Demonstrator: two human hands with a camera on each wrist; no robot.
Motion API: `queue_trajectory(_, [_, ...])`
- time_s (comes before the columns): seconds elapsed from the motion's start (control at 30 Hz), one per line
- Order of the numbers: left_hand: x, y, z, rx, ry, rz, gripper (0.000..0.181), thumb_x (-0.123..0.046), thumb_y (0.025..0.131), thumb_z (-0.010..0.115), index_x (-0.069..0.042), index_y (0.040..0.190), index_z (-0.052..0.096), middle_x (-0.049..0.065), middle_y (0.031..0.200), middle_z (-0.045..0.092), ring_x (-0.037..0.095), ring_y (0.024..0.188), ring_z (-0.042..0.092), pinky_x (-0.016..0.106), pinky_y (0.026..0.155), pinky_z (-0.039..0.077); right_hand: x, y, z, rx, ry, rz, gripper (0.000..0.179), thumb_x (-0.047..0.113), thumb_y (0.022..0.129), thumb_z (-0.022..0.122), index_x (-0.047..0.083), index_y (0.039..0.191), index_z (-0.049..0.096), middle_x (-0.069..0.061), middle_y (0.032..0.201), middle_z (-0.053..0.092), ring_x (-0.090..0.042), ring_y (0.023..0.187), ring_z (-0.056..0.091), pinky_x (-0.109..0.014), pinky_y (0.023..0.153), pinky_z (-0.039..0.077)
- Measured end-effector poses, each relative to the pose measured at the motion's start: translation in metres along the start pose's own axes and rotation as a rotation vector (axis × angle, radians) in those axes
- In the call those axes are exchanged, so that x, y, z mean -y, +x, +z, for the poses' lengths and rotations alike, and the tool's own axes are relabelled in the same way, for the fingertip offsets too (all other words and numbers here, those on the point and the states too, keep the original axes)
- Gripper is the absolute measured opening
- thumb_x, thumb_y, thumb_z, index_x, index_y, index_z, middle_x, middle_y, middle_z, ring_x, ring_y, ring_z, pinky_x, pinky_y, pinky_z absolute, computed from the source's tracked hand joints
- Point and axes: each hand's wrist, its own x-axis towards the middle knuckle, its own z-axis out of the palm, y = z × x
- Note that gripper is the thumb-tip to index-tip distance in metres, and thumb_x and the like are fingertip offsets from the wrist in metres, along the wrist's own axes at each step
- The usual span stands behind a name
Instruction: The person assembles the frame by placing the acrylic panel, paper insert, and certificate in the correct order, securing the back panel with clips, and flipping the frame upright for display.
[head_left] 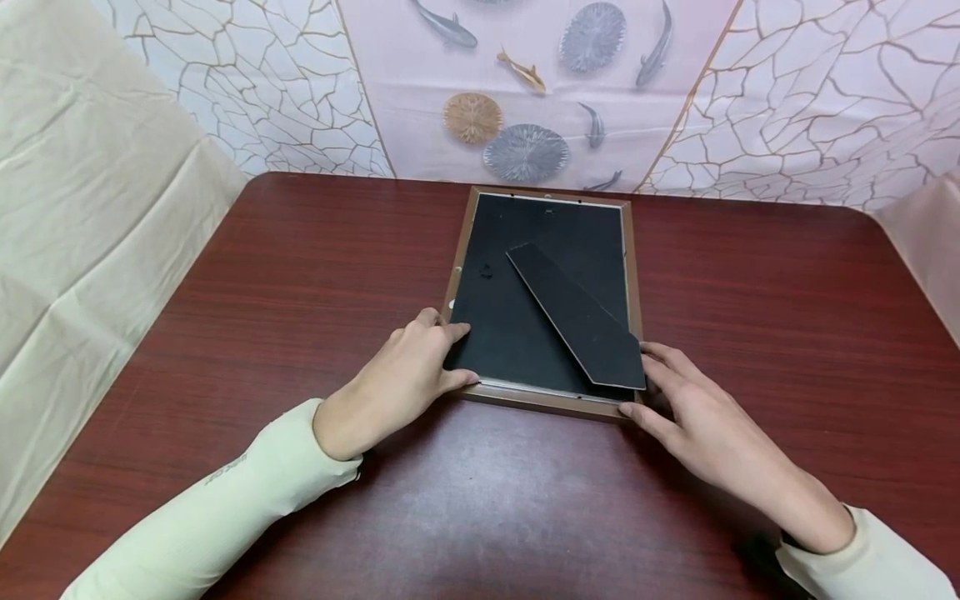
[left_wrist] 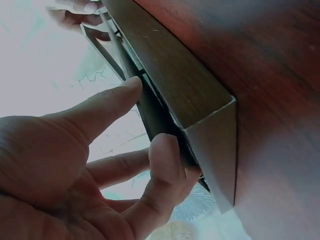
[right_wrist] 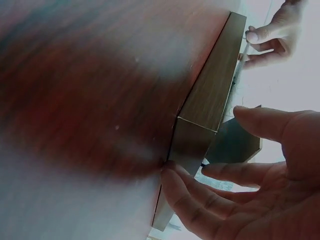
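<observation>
A brown-edged picture frame lies face down on the table, its black backing board upward. A black easel stand slants across the board toward the near right corner. At the near left corner, my left hand touches the board with thumb and index fingertips, the other fingers along the frame's left side. My right hand is at the near right corner, thumb by the front edge and fingers against the right side. In the right wrist view, its fingertips touch the frame's side near the tabletop.
The dark red wooden table extends on both sides of the frame. Behind it hangs a patterned cloth with fish and round motifs. Pale fabric drapes at the left.
</observation>
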Motion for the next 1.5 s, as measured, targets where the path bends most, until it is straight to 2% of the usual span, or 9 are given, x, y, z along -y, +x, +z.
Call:
queue_trajectory(0.2, [0.003, -0.003, 0.003, -0.001, -0.017, -0.021, 0.063, -0.026, 0.091, 0.084, 0.002, 0.143, 0.062, 0.019, 0.122, 0.059, 0.031, 0.081, 0.07, 0.042, 0.083, 0.061, 0.002, 0.002, 0.0, 0.004, 0.008, -0.003, 0.05, 0.02, 0.097, 0.076, -0.001, 0.14, 0.062, -0.024, 0.154, 0.046, -0.043, 0.132, 0.056, -0.063, 0.101, 0.05])
queue_trajectory(0.4, [0.002, -0.004, 0.007, -0.044, 0.061, 0.039, 0.058, -0.028, 0.092, 0.083, 0.001, 0.138, 0.065, 0.018, 0.119, 0.059, 0.031, 0.082, 0.071, 0.044, 0.075, 0.061, 0.001, 0.001, -0.001, 0.026, 0.02, 0.02, 0.044, 0.022, 0.098, 0.073, 0.002, 0.136, 0.064, -0.024, 0.155, 0.044, -0.043, 0.135, 0.053, -0.062, 0.1, 0.05])
queue_trajectory(0.53, [0.002, -0.006, 0.008, -0.055, 0.113, 0.098, 0.049, -0.025, 0.093, 0.082, 0.001, 0.133, 0.07, 0.016, 0.123, 0.063, 0.032, 0.099, 0.071, 0.046, 0.079, 0.062, -0.001, 0.001, 0.0, 0.023, 0.025, 0.024, 0.047, 0.024, 0.099, 0.072, -0.002, 0.137, 0.061, -0.023, 0.155, 0.044, -0.042, 0.135, 0.052, -0.062, 0.101, 0.049])
queue_trajectory(0.63, [0.003, -0.006, 0.008, -0.035, 0.128, 0.119, 0.045, -0.023, 0.094, 0.08, 0.0, 0.131, 0.071, 0.014, 0.128, 0.064, 0.032, 0.108, 0.069, 0.047, 0.081, 0.062, -0.002, 0.0, 0.001, 0.022, 0.026, 0.032, 0.052, 0.026, 0.1, 0.071, -0.006, 0.139, 0.058, -0.023, 0.156, 0.044, -0.042, 0.134, 0.054, -0.062, 0.101, 0.049])
queue_trajectory(0.77, [0.007, -0.007, 0.005, -0.024, 0.147, 0.134, 0.045, -0.026, 0.094, 0.08, -0.003, 0.132, 0.072, 0.01, 0.133, 0.064, 0.031, 0.111, 0.063, 0.045, 0.08, 0.061, -0.002, 0.0, 0.001, 0.018, 0.028, 0.035, 0.054, 0.025, 0.102, 0.07, -0.008, 0.142, 0.056, -0.022, 0.156, 0.044, -0.041, 0.134, 0.054, -0.062, 0.102, 0.048])
queue_trajectory(0.9, [0.013, -0.008, 0.003, -0.015, 0.116, 0.165, 0.046, -0.025, 0.094, 0.08, -0.003, 0.134, 0.07, 0.011, 0.138, 0.063, 0.034, 0.113, 0.057, 0.042, 0.096, 0.055, -0.002, 0.0, 0.001, 0.005, 0.026, 0.028, 0.052, 0.022, 0.102, 0.068, -0.008, 0.142, 0.056, -0.021, 0.155, 0.045, -0.04, 0.133, 0.054, -0.061, 0.101, 0.048])
queue_trajectory(1.0, [0.015, -0.008, 0.003, 0.016, 0.065, 0.165, 0.048, -0.022, 0.095, 0.078, -0.001, 0.137, 0.068, 0.013, 0.142, 0.06, 0.037, 0.112, 0.06, 0.045, 0.105, 0.05, -0.001, 0.0, 0.001, 0.01, 0.027, 0.038, 0.054, 0.023, 0.102, 0.069, -0.008, 0.143, 0.055, -0.021, 0.155, 0.044, -0.04, 0.134, 0.053, -0.061, 0.101, 0.048])
queue_trajectory(1.23, [0.017, -0.011, 0.003, 0.052, 0.029, 0.158, 0.052, -0.023, 0.097, 0.077, 0.002, 0.141, 0.064, 0.015, 0.146, 0.057, 0.036, 0.118, 0.067, 0.053, 0.107, 0.051, 0.004, -0.003, 0.0, 0.026, 0.003, 0.073, 0.064, 0.024, 0.101, 0.07, -0.009, 0.15, 0.047, -0.023, 0.158, 0.042, -0.042, 0.135, 0.053, -0.064, 0.104, 0.047])
queue_trajectory(1.5, [0.021, -0.009, 0.003, 0.023, -0.02, 0.162, 0.056, -0.025, 0.095, 0.079, 0.003, 0.141, 0.062, 0.017, 0.146, 0.055, 0.033, 0.121, 0.067, 0.048, 0.105, 0.054, 0.012, -0.005, 0.001, -0.058, -0.077, 0.075, 0.067, 0.024, 0.098, 0.073, -0.007, 0.151, 0.047, -0.025, 0.155, 0.046, -0.044, 0.136, 0.052, -0.067, 0.099, 0.048])
